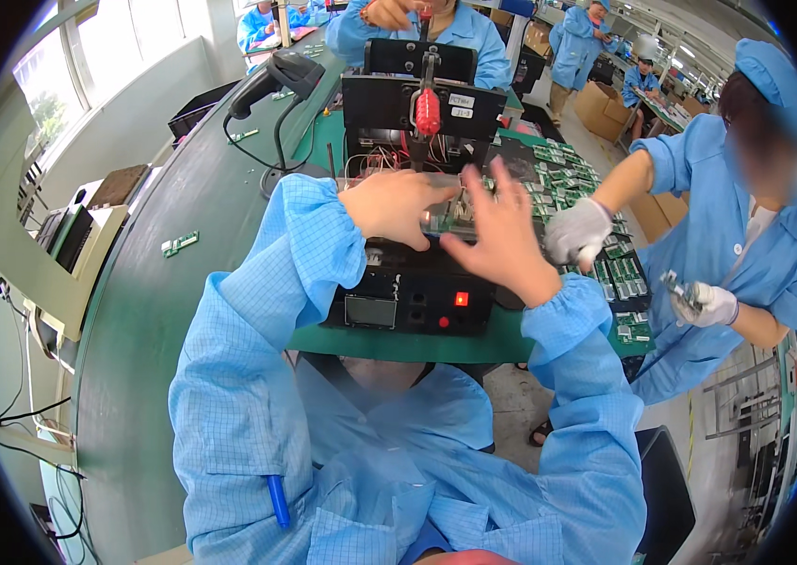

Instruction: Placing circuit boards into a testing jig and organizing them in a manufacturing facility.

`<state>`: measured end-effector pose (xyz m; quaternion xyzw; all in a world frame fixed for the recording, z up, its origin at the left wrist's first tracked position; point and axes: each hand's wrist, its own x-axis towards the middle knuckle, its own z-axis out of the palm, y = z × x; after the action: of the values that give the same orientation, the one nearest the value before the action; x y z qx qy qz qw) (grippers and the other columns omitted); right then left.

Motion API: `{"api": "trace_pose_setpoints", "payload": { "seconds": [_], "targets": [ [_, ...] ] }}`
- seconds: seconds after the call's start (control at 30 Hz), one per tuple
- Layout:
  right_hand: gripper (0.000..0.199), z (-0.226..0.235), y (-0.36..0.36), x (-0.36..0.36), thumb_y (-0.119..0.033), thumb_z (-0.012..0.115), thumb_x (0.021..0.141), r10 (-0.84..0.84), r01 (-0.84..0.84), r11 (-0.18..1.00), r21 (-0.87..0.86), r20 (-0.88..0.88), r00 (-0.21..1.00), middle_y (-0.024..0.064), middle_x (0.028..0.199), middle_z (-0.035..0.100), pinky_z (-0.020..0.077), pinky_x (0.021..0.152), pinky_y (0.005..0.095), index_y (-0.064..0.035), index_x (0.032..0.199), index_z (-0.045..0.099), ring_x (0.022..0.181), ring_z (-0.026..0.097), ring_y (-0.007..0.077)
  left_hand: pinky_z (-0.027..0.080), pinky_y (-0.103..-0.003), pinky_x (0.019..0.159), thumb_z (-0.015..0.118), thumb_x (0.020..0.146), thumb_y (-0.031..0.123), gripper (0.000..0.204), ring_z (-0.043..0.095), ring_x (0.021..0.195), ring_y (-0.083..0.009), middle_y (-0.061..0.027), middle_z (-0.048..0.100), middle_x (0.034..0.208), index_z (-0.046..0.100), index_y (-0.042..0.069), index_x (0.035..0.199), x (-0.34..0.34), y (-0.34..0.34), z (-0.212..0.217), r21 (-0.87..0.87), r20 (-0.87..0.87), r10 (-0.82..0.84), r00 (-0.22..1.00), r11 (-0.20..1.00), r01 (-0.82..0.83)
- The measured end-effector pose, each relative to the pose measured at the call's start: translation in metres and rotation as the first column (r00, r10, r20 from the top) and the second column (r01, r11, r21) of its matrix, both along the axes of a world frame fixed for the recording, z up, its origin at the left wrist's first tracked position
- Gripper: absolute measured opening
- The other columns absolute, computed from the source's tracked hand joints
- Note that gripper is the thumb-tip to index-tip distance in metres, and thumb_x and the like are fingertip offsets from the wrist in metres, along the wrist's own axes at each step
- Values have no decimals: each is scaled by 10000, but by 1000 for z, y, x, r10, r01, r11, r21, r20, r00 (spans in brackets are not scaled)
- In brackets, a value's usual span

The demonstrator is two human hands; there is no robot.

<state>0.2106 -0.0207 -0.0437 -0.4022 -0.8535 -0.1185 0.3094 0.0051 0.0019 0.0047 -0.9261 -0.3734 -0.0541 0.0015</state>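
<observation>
Both hands over the black test jig (408,282) on the green bench (163,282): left hand (397,207) curled on a small green board (446,222) in the fixture, right hand (500,235) spread wide just beside it. White labels (461,105) sit on the black panel behind, trays of boards (568,174) to the right

- A barcode scanner (276,75) stands on its holder, rear left.
- A small green board (179,244) lies alone on the green bench (163,311).
- A co-worker's white-gloved hand (576,232) reaches over trays of boards (626,273).

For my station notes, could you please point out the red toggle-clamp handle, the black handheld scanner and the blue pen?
Red toggle-clamp handle (428,111), head view, mid-grip.
Black handheld scanner (287,71), head view, head.
Blue pen (278,501), head view, barrel.
</observation>
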Motion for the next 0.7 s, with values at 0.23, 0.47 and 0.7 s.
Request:
{"api": "trace_pose_setpoints", "payload": {
  "seconds": [0.23, 0.47, 0.7],
  "targets": [
    [1027, -4, -1, -1, -367, 791, 685, -20, 20, 1000, 9, 21, 1000, 208, 1330, 536, 142, 1115, 592, 29, 1471, 262, 1432, 214, 427, 530, -434, 844, 756, 614, 295, 864, 657, 937, -351, -121, 696, 981, 455, 94, 1399, 0, -1, -6, 25, 18, 5, 1000, 1000, -6],
    [996, -1, 2, -1, -369, 784, 688, -65, 73, 993, -88, 92, 994, 215, 1351, 509, 141, 1116, 593, 39, 1451, 290, 1429, 211, 429, 501, -429, 876, 762, 654, 297, 897, 607, 999, -369, -205, 618, 1067, 400, 154, 1463, -1, -1, 0, -116, 23, 41, 999, 993, -38],
    [943, -4, 3, 1, -382, 762, 716, -11, 18, 997, -71, 96, 995, 224, 1382, 485, 193, 1114, 593, 49, 1431, 324, 1422, 227, 435, 533, -428, 820, 743, 633, 271, 862, 663, 919, -345, -126, 694, 956, 439, 119, 1425, -4, 2, -3, -106, 80, 25, 996, 994, -17]
  ]
}}
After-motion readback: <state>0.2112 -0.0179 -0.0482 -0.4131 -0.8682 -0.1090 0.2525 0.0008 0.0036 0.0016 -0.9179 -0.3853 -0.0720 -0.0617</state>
